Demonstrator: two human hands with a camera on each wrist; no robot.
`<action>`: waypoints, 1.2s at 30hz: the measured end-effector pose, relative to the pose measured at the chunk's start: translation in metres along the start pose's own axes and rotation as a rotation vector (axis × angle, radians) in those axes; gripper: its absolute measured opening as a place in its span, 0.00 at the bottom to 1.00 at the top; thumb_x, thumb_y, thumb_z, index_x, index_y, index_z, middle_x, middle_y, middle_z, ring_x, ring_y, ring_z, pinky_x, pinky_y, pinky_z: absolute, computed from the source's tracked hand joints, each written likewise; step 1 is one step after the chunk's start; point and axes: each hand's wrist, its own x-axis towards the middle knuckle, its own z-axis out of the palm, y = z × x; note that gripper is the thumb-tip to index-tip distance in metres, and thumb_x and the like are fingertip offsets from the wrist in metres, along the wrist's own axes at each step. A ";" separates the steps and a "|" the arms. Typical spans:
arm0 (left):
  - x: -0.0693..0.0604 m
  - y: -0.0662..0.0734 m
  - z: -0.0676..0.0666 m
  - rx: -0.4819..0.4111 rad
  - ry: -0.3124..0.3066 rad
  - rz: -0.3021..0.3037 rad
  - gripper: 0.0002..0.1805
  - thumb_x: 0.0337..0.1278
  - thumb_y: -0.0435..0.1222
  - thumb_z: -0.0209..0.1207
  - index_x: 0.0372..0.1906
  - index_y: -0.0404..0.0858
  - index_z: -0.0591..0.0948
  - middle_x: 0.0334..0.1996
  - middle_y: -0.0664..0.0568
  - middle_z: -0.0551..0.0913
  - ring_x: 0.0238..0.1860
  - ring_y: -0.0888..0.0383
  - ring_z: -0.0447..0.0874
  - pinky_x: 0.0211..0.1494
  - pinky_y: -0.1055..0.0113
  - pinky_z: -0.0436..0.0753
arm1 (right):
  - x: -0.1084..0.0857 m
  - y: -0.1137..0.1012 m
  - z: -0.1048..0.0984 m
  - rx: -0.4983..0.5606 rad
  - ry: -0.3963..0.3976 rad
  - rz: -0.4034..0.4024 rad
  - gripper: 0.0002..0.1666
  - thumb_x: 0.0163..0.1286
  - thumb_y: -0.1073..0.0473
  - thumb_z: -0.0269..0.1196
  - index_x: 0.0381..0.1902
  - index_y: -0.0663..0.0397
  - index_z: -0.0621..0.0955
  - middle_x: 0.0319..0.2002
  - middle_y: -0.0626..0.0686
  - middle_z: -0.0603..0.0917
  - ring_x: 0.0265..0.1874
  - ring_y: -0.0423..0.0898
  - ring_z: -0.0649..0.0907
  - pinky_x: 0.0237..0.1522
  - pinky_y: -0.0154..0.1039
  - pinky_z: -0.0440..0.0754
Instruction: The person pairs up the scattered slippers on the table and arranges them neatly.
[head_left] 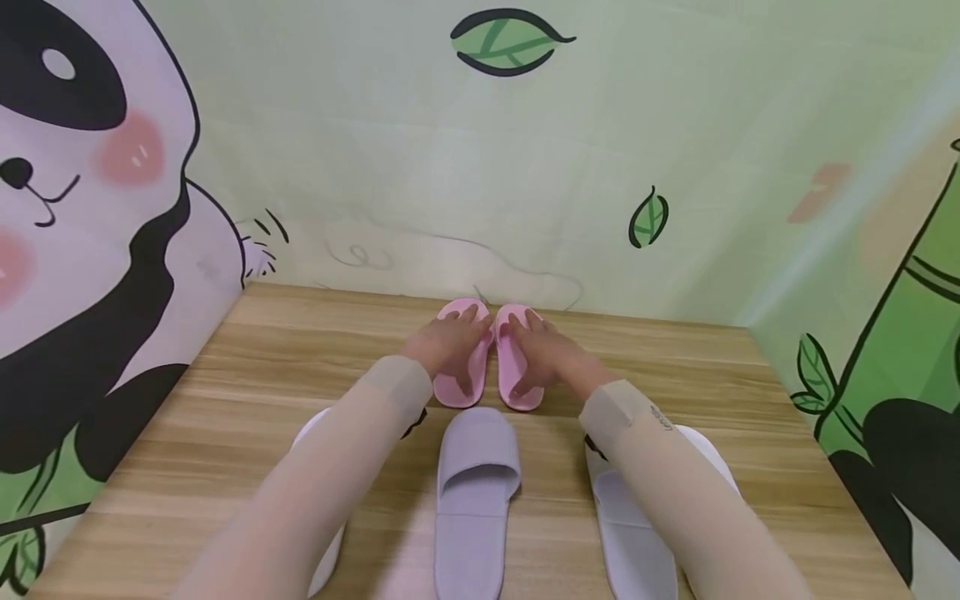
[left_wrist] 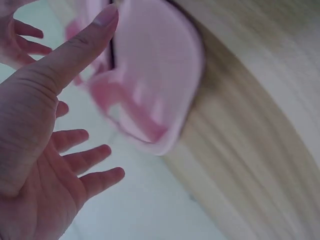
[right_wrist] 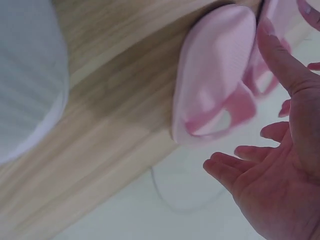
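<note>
Two pink slippers stand side by side against the wall at the centre of the head view. My left hand [head_left: 453, 342] is over the left pink slipper [head_left: 477, 377], fingers spread. Over the right pink slipper [head_left: 512, 367] is my right hand [head_left: 546, 352], its fingers also extended. In the left wrist view, the left hand's fingers are apart beside a pink slipper [left_wrist: 157, 55], with nothing gripped. The right wrist view has the right hand's loose fingers near the other pink slipper [right_wrist: 215, 70], which has an open toe. Whether either hand touches a slipper cannot be told.
A grey slipper [head_left: 472, 542] lies between my forearms on the wood-grain floor [head_left: 300, 333]. Pale slippers lie partly hidden under the left arm and around the right arm, including a white slipper [head_left: 637, 550]. Walls printed with a panda [head_left: 150, 75] and leaves enclose the floor.
</note>
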 end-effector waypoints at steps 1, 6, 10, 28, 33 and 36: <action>-0.001 0.001 -0.003 0.010 0.002 0.007 0.66 0.45 0.52 0.79 0.84 0.42 0.51 0.84 0.37 0.48 0.81 0.34 0.56 0.80 0.42 0.65 | -0.003 0.000 -0.003 -0.001 0.002 0.003 0.77 0.53 0.43 0.81 0.85 0.53 0.44 0.84 0.68 0.43 0.82 0.67 0.51 0.80 0.61 0.57; -0.007 0.010 -0.014 0.048 0.020 0.028 0.63 0.51 0.52 0.76 0.84 0.41 0.52 0.83 0.37 0.51 0.80 0.34 0.57 0.80 0.41 0.65 | -0.020 0.000 -0.015 -0.003 0.019 -0.004 0.74 0.55 0.43 0.80 0.85 0.52 0.46 0.84 0.67 0.45 0.81 0.67 0.56 0.78 0.61 0.63; -0.015 0.020 -0.019 0.055 0.028 0.022 0.62 0.51 0.54 0.76 0.84 0.41 0.52 0.83 0.38 0.52 0.80 0.33 0.59 0.80 0.40 0.64 | -0.036 0.000 -0.023 0.000 0.040 -0.035 0.73 0.56 0.44 0.79 0.85 0.54 0.47 0.83 0.67 0.47 0.80 0.68 0.58 0.78 0.62 0.64; -0.072 0.055 -0.013 -0.005 0.028 0.067 0.61 0.53 0.58 0.73 0.84 0.44 0.52 0.84 0.39 0.49 0.79 0.33 0.59 0.80 0.42 0.64 | -0.122 0.015 -0.019 0.072 0.135 -0.135 0.67 0.58 0.46 0.79 0.83 0.58 0.54 0.82 0.69 0.52 0.78 0.72 0.59 0.75 0.67 0.64; -0.085 0.061 -0.003 -0.011 0.022 0.083 0.62 0.51 0.60 0.73 0.85 0.46 0.52 0.85 0.40 0.47 0.79 0.31 0.58 0.80 0.39 0.63 | -0.144 0.022 -0.007 0.078 0.152 -0.142 0.66 0.57 0.46 0.79 0.83 0.57 0.56 0.81 0.68 0.55 0.77 0.72 0.61 0.74 0.68 0.65; -0.091 0.065 0.002 0.007 0.024 0.095 0.62 0.51 0.61 0.73 0.85 0.47 0.52 0.84 0.40 0.50 0.79 0.32 0.59 0.79 0.40 0.64 | -0.155 0.026 -0.001 0.104 0.149 -0.143 0.66 0.57 0.46 0.80 0.83 0.56 0.56 0.81 0.67 0.55 0.77 0.72 0.61 0.73 0.69 0.66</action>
